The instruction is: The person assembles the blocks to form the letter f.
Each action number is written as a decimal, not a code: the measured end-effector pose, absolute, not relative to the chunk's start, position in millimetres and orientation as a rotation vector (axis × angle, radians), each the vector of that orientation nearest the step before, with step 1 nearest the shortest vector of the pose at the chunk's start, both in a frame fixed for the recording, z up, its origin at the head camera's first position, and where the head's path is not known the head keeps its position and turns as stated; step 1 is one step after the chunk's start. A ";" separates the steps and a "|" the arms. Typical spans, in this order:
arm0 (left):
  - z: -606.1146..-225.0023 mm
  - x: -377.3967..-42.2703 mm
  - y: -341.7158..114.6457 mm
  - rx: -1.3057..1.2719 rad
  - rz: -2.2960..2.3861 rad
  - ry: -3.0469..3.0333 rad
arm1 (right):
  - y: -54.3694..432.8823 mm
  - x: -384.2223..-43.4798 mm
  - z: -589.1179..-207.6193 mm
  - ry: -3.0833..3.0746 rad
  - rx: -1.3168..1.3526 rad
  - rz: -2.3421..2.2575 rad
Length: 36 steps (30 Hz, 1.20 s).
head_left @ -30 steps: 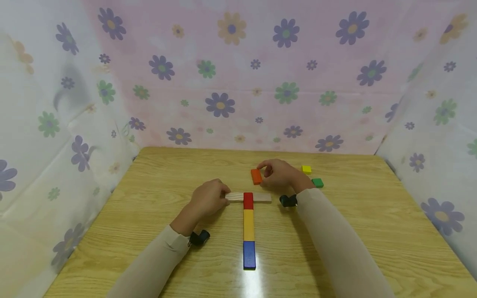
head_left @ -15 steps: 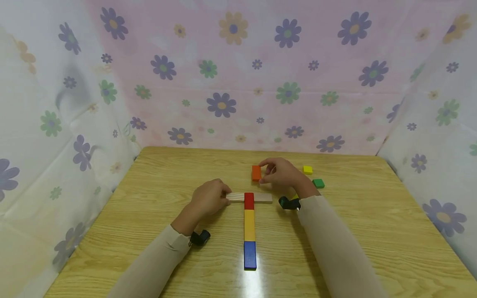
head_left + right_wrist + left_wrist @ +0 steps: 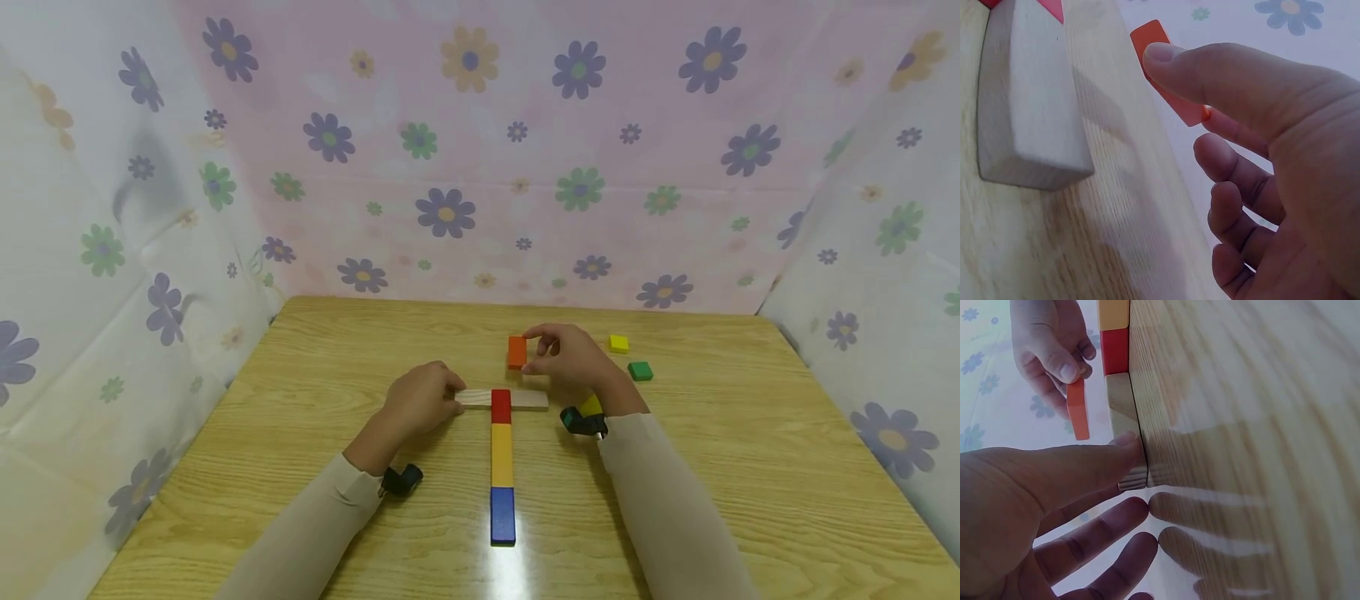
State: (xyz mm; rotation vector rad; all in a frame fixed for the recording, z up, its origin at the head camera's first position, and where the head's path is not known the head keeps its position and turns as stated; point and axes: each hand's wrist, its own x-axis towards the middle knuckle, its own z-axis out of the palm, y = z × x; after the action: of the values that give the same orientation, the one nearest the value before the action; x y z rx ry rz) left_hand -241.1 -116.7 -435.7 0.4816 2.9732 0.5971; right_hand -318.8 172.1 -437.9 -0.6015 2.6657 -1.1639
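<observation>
Orange block (image 3: 517,352) is pinched in right fingers (image 3: 1230,159); left fingers (image 3: 1104,534) grip pale wood (image 3: 473,397).

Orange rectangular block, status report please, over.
Right hand pinches orange rectangular block above wood-grain tabletop. Left hand pinches pale rectangular wooden block. Nothing else touching orange block.

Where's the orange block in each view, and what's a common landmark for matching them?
Head: orange block, slightly right of and below center.
Left wrist: orange block, upper left, above the near thumb.
Right wrist: orange block, upper middle, partly behind the thumb.
Shared landmark: the right hand pinching it, visible in all three.
</observation>
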 end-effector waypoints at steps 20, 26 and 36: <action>-442.3 -251.6 -126.4 0.444 1.024 2.731 | 163.9 -312.7 -443.1 2.620 -0.610 -1.254; -444.3 -251.6 -127.5 0.394 1.083 2.712 | 156.3 -311.0 -445.3 2.611 -0.622 -1.243; -442.8 -252.8 -126.3 0.325 1.123 2.675 | 151.7 -311.9 -451.7 2.598 -0.551 -1.214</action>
State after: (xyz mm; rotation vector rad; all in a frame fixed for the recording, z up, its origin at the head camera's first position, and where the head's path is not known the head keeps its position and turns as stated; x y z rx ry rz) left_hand -252.8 -126.3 -442.8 0.3247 2.6752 1.1225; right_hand -311.9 151.7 -451.7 -0.5510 2.5975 -1.2135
